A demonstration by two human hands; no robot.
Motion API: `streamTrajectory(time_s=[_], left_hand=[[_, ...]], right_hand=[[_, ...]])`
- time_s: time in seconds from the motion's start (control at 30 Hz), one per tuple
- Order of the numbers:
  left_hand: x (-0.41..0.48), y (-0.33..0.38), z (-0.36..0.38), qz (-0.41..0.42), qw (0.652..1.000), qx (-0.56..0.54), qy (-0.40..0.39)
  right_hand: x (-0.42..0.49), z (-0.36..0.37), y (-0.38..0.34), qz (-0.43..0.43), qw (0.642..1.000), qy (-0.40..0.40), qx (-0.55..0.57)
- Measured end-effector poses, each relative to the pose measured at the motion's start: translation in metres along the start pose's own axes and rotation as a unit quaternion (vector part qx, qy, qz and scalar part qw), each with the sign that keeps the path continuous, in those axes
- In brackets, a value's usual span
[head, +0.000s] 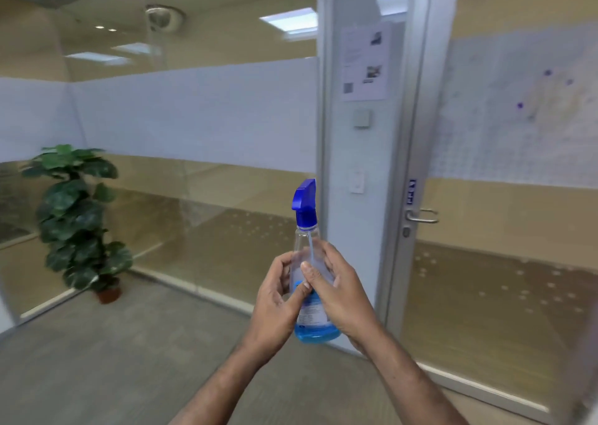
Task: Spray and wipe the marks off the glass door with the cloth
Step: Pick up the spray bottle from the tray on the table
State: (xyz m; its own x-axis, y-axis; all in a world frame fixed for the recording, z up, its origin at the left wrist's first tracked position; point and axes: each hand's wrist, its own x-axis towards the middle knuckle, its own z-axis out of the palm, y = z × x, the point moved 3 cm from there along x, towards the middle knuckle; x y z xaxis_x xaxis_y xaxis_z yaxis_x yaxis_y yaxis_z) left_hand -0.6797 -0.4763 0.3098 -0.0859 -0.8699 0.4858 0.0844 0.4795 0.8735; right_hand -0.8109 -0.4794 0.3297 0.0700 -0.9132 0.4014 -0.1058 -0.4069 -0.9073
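I hold a clear spray bottle [305,230] upright in front of me; it has a blue trigger head and a little blue liquid at the bottom. My left hand [278,298] wraps its left side and my right hand [339,292] grips its right side, thumbs across the label. The glass door [517,230] stands to the right, with a frosted band across its upper half. Three purple marks [520,105] dot that band. No cloth is in view.
A metal door frame [417,133] carries a lever handle [422,216]. A white pillar with a paper notice [364,62] stands left of the door. A potted plant [77,214] sits by the glass partition at the left. Grey carpet covers the floor.
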Motion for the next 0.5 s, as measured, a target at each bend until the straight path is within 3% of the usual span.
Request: streamTrajectory(time_s=[0.23,0.5], left_hand=[[0.068,-0.041,0.147,-0.010,0.996,-0.053,-0.075],[0.148,-0.085,0.284,-0.019,0.983,-0.091,-0.159]], right_hand=[[0.022,-0.146,0.026,0.016,0.993,0.113,-0.038],[0.069,-0.284,0.062,-0.021,0.973,0.213,-0.084]])
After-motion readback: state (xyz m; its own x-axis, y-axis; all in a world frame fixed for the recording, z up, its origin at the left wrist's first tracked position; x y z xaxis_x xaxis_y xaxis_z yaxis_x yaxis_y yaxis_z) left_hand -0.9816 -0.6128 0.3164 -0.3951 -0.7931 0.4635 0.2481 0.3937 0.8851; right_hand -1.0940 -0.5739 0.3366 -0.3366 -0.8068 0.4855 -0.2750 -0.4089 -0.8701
